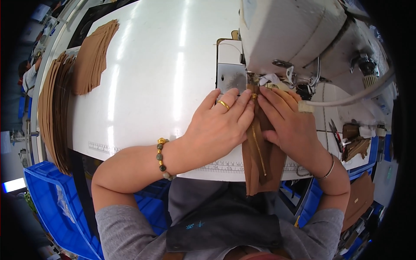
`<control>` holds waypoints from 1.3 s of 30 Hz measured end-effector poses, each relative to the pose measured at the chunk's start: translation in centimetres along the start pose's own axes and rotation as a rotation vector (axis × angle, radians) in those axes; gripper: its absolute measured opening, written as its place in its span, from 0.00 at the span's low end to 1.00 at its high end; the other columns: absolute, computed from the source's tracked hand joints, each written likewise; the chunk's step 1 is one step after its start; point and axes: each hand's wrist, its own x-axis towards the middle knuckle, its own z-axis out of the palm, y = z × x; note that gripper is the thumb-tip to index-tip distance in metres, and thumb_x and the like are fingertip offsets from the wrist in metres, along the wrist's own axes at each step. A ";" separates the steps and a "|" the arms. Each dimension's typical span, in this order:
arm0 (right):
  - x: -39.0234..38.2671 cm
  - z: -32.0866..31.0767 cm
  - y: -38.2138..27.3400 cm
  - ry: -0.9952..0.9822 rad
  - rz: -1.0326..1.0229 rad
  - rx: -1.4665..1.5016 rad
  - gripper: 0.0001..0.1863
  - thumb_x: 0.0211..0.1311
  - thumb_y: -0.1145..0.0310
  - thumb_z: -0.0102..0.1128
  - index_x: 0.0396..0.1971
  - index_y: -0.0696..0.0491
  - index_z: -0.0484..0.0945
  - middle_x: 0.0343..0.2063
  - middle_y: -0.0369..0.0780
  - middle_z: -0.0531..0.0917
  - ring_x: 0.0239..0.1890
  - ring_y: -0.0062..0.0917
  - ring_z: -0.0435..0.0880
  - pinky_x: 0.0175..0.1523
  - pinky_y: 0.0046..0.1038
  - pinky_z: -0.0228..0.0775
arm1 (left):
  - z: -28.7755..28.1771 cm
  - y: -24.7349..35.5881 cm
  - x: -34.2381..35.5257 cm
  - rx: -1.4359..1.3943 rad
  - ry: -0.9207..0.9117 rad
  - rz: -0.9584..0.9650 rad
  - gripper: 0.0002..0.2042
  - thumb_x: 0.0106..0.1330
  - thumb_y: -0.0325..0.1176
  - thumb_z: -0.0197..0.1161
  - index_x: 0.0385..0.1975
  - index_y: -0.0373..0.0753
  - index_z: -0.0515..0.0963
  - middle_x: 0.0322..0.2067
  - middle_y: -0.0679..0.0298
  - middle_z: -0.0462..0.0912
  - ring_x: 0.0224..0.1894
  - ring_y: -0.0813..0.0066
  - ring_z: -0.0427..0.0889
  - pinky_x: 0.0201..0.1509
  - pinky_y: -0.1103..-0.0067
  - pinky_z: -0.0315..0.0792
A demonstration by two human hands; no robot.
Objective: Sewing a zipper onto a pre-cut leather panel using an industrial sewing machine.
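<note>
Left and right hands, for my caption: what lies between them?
In the head view, brown fabric with a gold-toothed zipper lies between left hand and right hand.

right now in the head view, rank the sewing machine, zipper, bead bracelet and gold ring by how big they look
Largest to smallest:
1. Sewing machine
2. Zipper
3. Bead bracelet
4. Gold ring

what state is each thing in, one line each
Left hand: open, on the cloth
Right hand: open, fingers on the cloth
Brown cloth: pressed under both hands
Zipper: open or closed unclear
Sewing machine: running or stopped unclear
Cloth stacks: fanned, unheld
Scissors: lying down, unheld
Blue bin: uncovered
</note>
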 end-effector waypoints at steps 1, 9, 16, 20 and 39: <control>0.0 0.0 0.0 0.004 -0.009 -0.001 0.44 0.40 0.56 0.80 0.61 0.59 0.77 0.64 0.41 0.79 0.62 0.31 0.80 0.66 0.39 0.68 | 0.0 0.0 0.0 0.007 -0.014 -0.007 0.27 0.53 0.38 0.73 0.53 0.34 0.80 0.60 0.57 0.81 0.60 0.58 0.78 0.63 0.64 0.73; 0.1 0.4 0.2 0.012 -0.004 -0.056 0.46 0.39 0.58 0.80 0.63 0.57 0.76 0.67 0.41 0.75 0.67 0.31 0.76 0.63 0.37 0.70 | 0.5 -0.4 0.1 -0.040 0.009 -0.033 0.27 0.52 0.38 0.73 0.54 0.35 0.80 0.61 0.58 0.80 0.59 0.60 0.78 0.65 0.64 0.71; 0.1 0.5 0.2 0.028 -0.013 -0.077 0.46 0.37 0.59 0.81 0.63 0.57 0.76 0.67 0.40 0.75 0.67 0.31 0.76 0.62 0.37 0.71 | 0.4 -0.2 0.1 0.005 -0.037 -0.043 0.28 0.53 0.38 0.73 0.56 0.36 0.80 0.63 0.58 0.79 0.61 0.61 0.77 0.67 0.63 0.70; 0.1 0.5 0.3 0.036 -0.017 -0.075 0.46 0.36 0.59 0.81 0.62 0.57 0.76 0.67 0.40 0.75 0.67 0.31 0.76 0.62 0.37 0.71 | 0.3 -0.2 0.1 -0.004 -0.038 -0.051 0.29 0.53 0.38 0.73 0.56 0.36 0.79 0.63 0.58 0.78 0.61 0.62 0.76 0.67 0.63 0.70; 0.4 1.3 1.1 0.102 0.001 -0.076 0.46 0.37 0.60 0.81 0.63 0.54 0.76 0.63 0.37 0.78 0.61 0.33 0.80 0.60 0.38 0.72 | 0.9 -0.9 0.6 0.004 0.001 -0.045 0.29 0.53 0.40 0.74 0.56 0.36 0.80 0.61 0.60 0.80 0.59 0.61 0.76 0.67 0.64 0.69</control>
